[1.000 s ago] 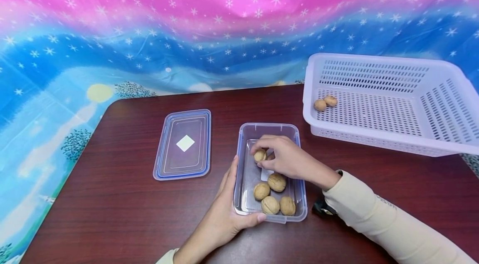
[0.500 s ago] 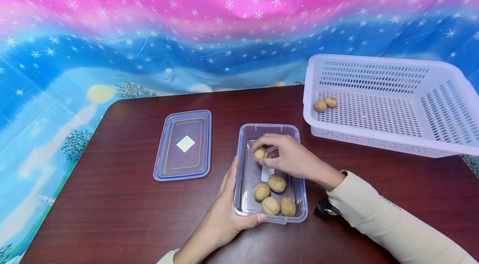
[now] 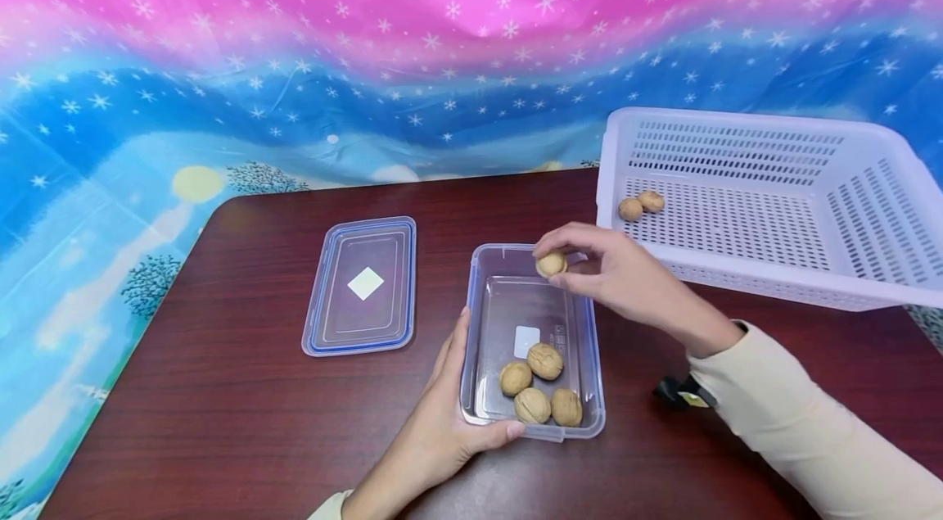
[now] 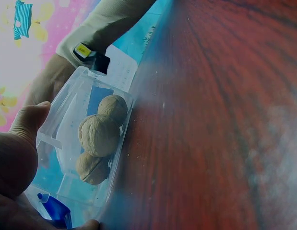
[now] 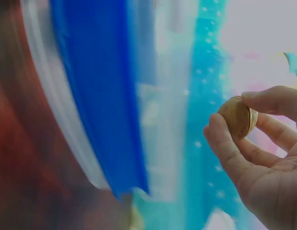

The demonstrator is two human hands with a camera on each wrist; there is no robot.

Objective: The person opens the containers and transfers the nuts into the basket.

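Note:
Between the thumb and fingers of my right hand [image 3: 622, 278] is a walnut [image 3: 551, 264], held over the far right corner of a clear plastic container [image 3: 508, 303]. The right wrist view shows that walnut [image 5: 236, 120] pinched at the fingertips. My left hand [image 3: 442, 426] grips the container at its near left corner, thumb on the front rim and fingers along the left wall. Several walnuts [image 3: 545, 362] lie in the near half of the container; the left wrist view shows some of these walnuts [image 4: 99, 135] through its clear wall.
A white perforated basket [image 3: 737, 274] stands at the back right with two walnuts [image 3: 630, 210] in its left corner. Left of the container, a clear lid [image 3: 368, 317] with a blue seal lies on the dark red table [image 3: 243, 389]. A patterned cloth [image 3: 442, 94] hangs behind.
My right hand has lifted the walnut from inside the container and moved it right and away from me, up to the far rim. The left hand and container have stayed put.

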